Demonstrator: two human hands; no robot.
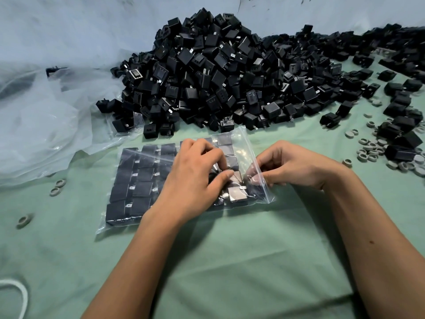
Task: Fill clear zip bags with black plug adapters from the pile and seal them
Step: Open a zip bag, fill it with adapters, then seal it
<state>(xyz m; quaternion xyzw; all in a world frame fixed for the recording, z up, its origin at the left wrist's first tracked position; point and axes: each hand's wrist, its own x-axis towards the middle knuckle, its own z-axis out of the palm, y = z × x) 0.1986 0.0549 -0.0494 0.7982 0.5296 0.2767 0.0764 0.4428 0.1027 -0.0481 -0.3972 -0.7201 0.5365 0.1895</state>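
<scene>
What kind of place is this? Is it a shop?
Probably a packing workshop, not a shop. A big pile of black plug adapters lies loose on a green cloth, and the left hand and right hand are filling a clear zip bag with neat rows of them.

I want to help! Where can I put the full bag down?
Bare green cloth lies between the zip bag and the near edge, around the arms. Crowded: the adapter pile behind, grey rings at right.
</scene>
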